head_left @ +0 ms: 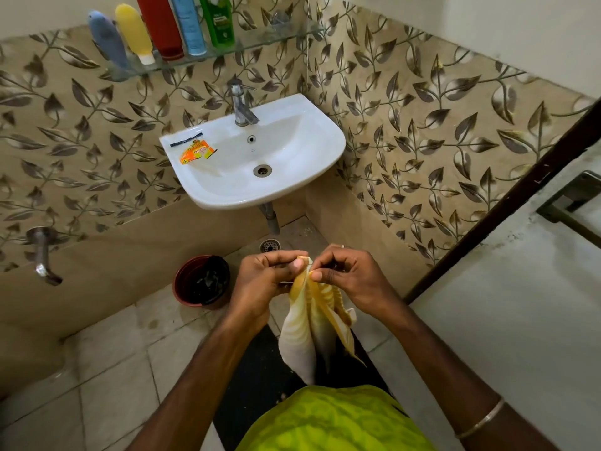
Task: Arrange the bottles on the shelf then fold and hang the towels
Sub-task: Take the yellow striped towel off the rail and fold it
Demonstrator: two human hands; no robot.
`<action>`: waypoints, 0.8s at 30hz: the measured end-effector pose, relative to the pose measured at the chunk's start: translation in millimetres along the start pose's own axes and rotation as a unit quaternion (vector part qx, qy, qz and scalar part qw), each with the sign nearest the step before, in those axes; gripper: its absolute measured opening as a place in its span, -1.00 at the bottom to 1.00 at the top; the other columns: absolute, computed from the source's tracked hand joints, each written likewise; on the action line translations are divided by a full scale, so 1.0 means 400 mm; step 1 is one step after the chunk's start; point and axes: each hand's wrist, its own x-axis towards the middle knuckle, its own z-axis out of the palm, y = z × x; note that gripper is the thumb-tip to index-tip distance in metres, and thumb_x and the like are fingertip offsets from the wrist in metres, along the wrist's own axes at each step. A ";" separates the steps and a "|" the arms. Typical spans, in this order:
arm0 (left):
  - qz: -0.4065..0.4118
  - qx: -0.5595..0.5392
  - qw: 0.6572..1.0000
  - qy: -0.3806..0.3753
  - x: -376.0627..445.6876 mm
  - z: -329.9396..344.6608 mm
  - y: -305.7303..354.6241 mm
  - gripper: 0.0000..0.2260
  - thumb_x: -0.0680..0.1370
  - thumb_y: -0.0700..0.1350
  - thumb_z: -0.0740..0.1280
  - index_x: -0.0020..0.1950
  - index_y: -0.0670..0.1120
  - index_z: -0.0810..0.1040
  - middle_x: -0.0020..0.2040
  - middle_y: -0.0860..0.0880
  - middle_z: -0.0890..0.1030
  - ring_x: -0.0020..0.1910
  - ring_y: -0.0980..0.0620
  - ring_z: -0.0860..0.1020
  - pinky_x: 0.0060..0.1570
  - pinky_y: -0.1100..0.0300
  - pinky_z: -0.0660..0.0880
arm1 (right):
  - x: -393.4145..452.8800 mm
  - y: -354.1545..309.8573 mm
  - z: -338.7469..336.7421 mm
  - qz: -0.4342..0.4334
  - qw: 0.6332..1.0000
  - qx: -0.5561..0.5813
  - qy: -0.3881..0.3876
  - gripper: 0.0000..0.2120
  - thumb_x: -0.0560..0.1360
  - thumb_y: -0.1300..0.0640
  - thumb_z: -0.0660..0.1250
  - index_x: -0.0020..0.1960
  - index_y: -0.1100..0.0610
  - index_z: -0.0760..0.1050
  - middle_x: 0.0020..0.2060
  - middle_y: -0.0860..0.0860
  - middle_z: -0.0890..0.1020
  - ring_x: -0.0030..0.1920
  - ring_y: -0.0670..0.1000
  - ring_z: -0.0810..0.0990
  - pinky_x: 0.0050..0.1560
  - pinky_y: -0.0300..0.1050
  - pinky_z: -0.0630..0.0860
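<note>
A yellow and white striped towel (309, 330) hangs bunched from my two hands in front of my body. My left hand (265, 281) pinches its top edge with thumb and fingers, and my right hand (349, 275) pinches the same edge right beside it. Up on the glass shelf (260, 43) stand several bottles in a row: a blue-grey one (107, 40), a yellow one (133, 30), a red one (161, 24), a light blue one (188, 24) and a green one (218, 19). The shelf's right half is bare.
A white wash basin (292, 177) with a chrome tap (242, 105) hangs below the shelf; an orange sachet (196, 154) lies on its left rim. A red bucket (201, 281) stands on the tiled floor. A wall spout (42, 255) juts at left. A dark door frame (507, 196) runs at right.
</note>
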 end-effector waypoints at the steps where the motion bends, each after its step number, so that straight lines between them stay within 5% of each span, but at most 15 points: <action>1: 0.015 0.002 1.000 0.010 -0.003 0.004 0.000 -0.85 0.53 -0.25 0.41 0.07 -0.15 0.70 -0.05 -0.12 0.74 -0.03 -0.08 0.71 0.02 0.01 0.65 | 0.003 -0.006 0.005 -0.004 1.000 0.011 0.007 -0.88 0.45 0.23 0.52 -0.08 0.04 0.68 -0.14 -0.03 0.67 -0.04 0.04 0.64 0.04 0.03 0.60; 12: 0.097 -0.054 0.992 0.060 -0.024 0.025 -0.021 -0.82 0.52 -0.30 0.41 0.10 -0.19 0.69 -0.03 -0.14 0.74 0.01 -0.11 0.71 0.03 0.00 0.64 | 0.008 -0.046 0.049 0.005 0.991 0.075 0.114 -0.89 0.42 0.23 0.54 -0.10 0.07 0.68 -0.17 0.00 0.73 -0.09 -0.02 0.71 -0.06 -0.15 0.63; 18: 0.108 -0.107 0.987 0.056 -0.029 0.026 -0.024 -0.80 0.53 -0.36 0.38 0.13 -0.24 0.66 0.03 -0.16 0.72 0.08 -0.09 0.69 0.05 0.14 0.63 | 0.014 -0.047 0.077 0.009 0.984 0.103 0.148 -0.89 0.36 0.11 0.57 -0.16 -0.05 0.68 -0.17 0.05 0.73 -0.07 0.08 0.72 -0.01 0.02 0.67; 24: 0.129 -0.119 0.982 0.067 -0.042 0.016 -0.017 -0.77 0.51 -0.38 0.38 0.16 -0.31 0.64 0.05 -0.15 0.72 0.10 -0.04 0.68 0.06 0.18 0.62 | 0.026 -0.055 0.094 0.022 0.983 0.091 0.159 -0.84 0.36 0.10 0.58 -0.13 0.08 0.64 -0.16 0.13 0.71 -0.05 0.21 0.70 -0.01 0.12 0.67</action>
